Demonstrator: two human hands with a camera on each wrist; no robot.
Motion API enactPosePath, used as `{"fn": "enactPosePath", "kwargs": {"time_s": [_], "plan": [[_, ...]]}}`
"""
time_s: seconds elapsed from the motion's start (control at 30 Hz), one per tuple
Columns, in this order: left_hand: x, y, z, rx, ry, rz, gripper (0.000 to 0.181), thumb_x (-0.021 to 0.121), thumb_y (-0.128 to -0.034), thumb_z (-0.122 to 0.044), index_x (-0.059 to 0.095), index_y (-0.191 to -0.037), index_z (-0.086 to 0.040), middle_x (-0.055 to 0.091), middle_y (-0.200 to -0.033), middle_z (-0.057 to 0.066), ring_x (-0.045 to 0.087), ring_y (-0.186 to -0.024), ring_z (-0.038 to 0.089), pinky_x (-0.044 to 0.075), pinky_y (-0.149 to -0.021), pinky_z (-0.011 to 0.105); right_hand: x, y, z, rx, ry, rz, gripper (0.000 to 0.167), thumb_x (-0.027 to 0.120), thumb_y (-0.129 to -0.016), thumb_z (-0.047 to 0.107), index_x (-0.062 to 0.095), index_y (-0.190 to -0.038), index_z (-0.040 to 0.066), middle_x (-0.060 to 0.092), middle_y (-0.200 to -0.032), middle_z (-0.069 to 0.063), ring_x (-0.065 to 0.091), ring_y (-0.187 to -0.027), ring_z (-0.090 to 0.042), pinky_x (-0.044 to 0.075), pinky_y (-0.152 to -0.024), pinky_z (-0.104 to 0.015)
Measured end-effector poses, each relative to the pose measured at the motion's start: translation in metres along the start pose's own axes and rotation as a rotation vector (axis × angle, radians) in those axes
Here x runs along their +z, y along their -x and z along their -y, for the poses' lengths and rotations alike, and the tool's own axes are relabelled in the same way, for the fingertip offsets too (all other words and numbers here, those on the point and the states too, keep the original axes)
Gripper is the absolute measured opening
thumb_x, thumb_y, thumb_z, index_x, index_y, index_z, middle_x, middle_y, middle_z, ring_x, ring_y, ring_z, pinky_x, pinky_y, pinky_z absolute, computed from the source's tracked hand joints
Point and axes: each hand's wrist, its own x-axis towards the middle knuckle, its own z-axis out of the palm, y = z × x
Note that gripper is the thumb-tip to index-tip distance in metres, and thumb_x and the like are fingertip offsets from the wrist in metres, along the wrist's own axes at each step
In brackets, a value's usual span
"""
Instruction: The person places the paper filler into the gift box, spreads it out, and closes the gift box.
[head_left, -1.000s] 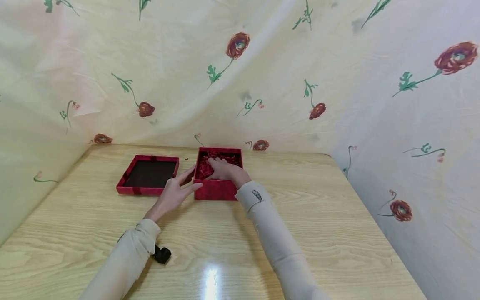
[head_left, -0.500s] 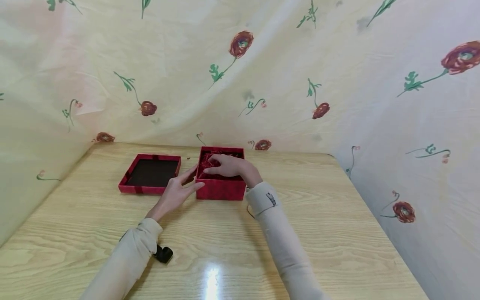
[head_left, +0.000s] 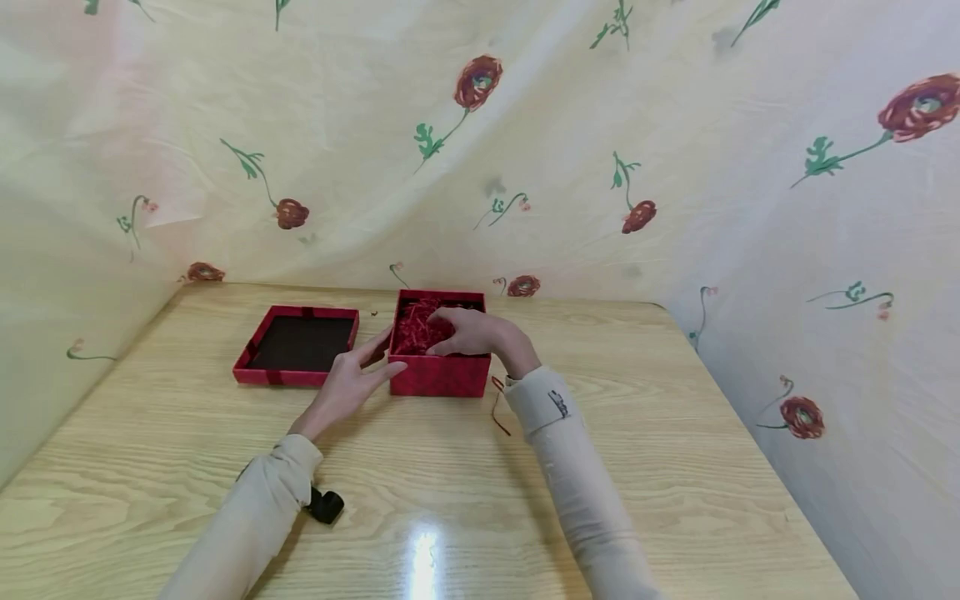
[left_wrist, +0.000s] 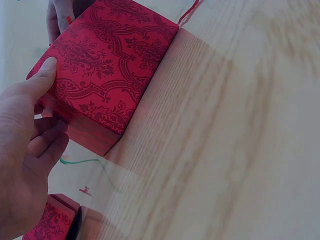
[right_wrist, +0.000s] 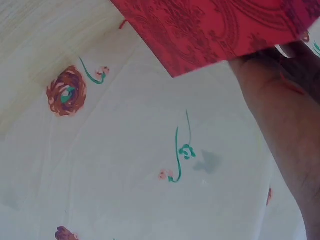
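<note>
A red patterned box (head_left: 438,377) stands without its lid on the wooden table, with red shredded paper (head_left: 417,325) inside. My left hand (head_left: 351,385) grips its near left corner. The thumb lies on the front wall and the fingers are at the left side, as the left wrist view shows with the box (left_wrist: 107,62) and the hand (left_wrist: 25,145). Over the right part of the box, my right hand (head_left: 476,333) reaches down into the shreds, thumb and forefinger apart. Its fingertips are hidden there, and in the right wrist view the box (right_wrist: 215,30) covers most of it.
Left of the box, the red lid (head_left: 296,343) lies with its dark inside up. A thin red strand (head_left: 497,408) lies on the table (head_left: 675,467) by the box's right side. A black object (head_left: 325,506) sits beside my left cuff. Flowered cloth (head_left: 337,167) hangs behind.
My right hand has shifted to the right across the shredded paper, uncovering more of it on the left. The red strand beside the box has come into view. My left hand stays on the box.
</note>
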Motion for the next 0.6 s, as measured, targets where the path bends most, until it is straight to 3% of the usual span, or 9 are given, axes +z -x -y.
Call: {"fn": "enactPosePath", "kwargs": {"time_s": [0.3,0.37,0.43,0.53,0.6], "plan": [[-0.001,0.001,0.001,-0.009,-0.012,-0.003,0.071,0.072,-0.1001,-0.035,0.040,-0.161,-0.018,0.039,-0.160,0.022,0.038,-0.146,0.038,0.038,-0.111,0.061,0.008,-0.021,0.002,0.054,0.141,0.002,0.071,0.072,-0.098,0.036,0.044,-0.156,0.005,0.047,-0.156,-0.013,0.042,-0.144,-0.029,0.036,-0.117,-0.044],[-0.001,0.001,0.001,-0.014,-0.011,-0.001,0.071,0.071,-0.1001,-0.035,0.040,-0.162,-0.019,0.051,-0.150,0.024,0.053,-0.132,0.041,0.039,-0.110,0.061,0.011,-0.026,0.003,0.068,0.176,0.006,0.071,0.071,-0.099,0.036,0.043,-0.157,0.005,0.048,-0.155,-0.014,0.044,-0.143,-0.029,0.036,-0.116,-0.044],[-0.001,0.001,0.000,-0.016,-0.007,0.002,0.071,0.072,-0.1000,-0.035,0.040,-0.162,-0.020,0.063,-0.127,0.024,0.063,-0.105,0.044,0.040,-0.110,0.060,0.013,-0.030,0.003,0.087,0.198,0.006,0.071,0.071,-0.100,0.036,0.042,-0.157,0.006,0.048,-0.156,-0.014,0.043,-0.145,-0.029,0.036,-0.117,-0.044],[-0.001,0.000,0.001,-0.017,-0.003,0.007,0.071,0.071,-0.1002,-0.035,0.039,-0.162,-0.021,0.061,-0.100,0.020,0.062,-0.089,0.045,0.040,-0.109,0.060,0.016,-0.034,0.003,0.107,0.210,-0.008,0.069,0.070,-0.101,0.034,0.042,-0.158,0.007,0.046,-0.158,-0.014,0.039,-0.147,-0.029,0.034,-0.118,-0.046],[-0.001,0.000,0.001,-0.011,-0.002,0.009,0.070,0.071,-0.1005,-0.034,0.039,-0.162,-0.020,0.064,-0.118,0.022,0.062,-0.111,0.045,0.039,-0.110,0.061,0.017,-0.035,0.003,0.110,0.213,-0.017,0.068,0.070,-0.102,0.034,0.042,-0.158,0.007,0.046,-0.158,-0.014,0.039,-0.147,-0.029,0.034,-0.118,-0.046]]}}
